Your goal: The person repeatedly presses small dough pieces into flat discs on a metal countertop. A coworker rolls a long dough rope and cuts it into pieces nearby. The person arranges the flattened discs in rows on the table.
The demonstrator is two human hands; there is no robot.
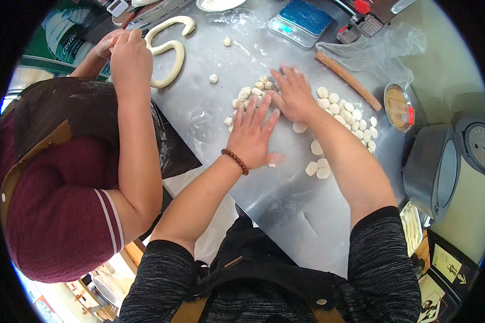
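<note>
My left hand (252,137), a brown bead bracelet (235,161) on its wrist, is spread palm down with fingers apart. Its fingertips reach the near edge of a cluster of small dough lumps (244,94), partly hidden beneath. A bit of dough shows by the blurred thumb. Just right of the cluster, my right hand (295,95) is also palm down, fingers spread and slightly blurred. Whether either palm presses on dough cannot be told. Flattened dough rounds (346,116) lie under and beyond my right forearm, with several more rounds (323,173) nearer me.
A co-worker's hands (131,60) are at left, beside a long dough rope (176,60). The steel table (283,210) also bears a digital scale (303,22), a wooden rolling pin (347,80), a plastic bag (372,52) and a bowl of brown grains (395,103). A dark grey appliance (426,169) stands right.
</note>
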